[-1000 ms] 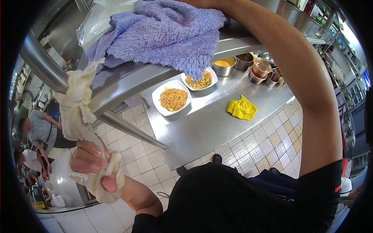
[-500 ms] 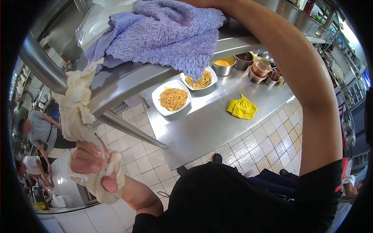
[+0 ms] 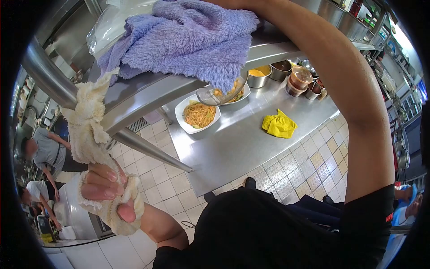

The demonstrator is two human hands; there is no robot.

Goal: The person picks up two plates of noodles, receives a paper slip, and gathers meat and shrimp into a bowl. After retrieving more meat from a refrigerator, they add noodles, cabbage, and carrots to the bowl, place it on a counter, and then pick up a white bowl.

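Note:
My left hand (image 3: 102, 183) is closed on a cream towel (image 3: 86, 123); the towel's upper end is knotted at a steel post (image 3: 50, 74). Part of the towel wraps below my fingers. My right arm (image 3: 358, 85) reaches up and across to the top of the view, where my right hand lies out of sight past the edge. Beside that forearm a fluffy purple cloth (image 3: 188, 45) is draped over the steel shelf (image 3: 152, 98). Under the shelf, a wire-mesh strainer (image 3: 210, 96) hangs over two square white plates of noodles, the nearer noodles (image 3: 199, 114) in plain sight.
On the steel counter (image 3: 210, 166) lie a yellow cloth (image 3: 280, 123) and, farther back, several metal pots, one with orange contents (image 3: 259, 72), near lidded tubs (image 3: 300, 77). A clear plastic bag (image 3: 114, 27) rests on the shelf. Two people (image 3: 47, 143) stand at left; another person (image 3: 405, 204) is at right.
The mesh strainer has come into view above the noodle plates. More of the person at the right edge shows. My left hand and right arm stay where they were.

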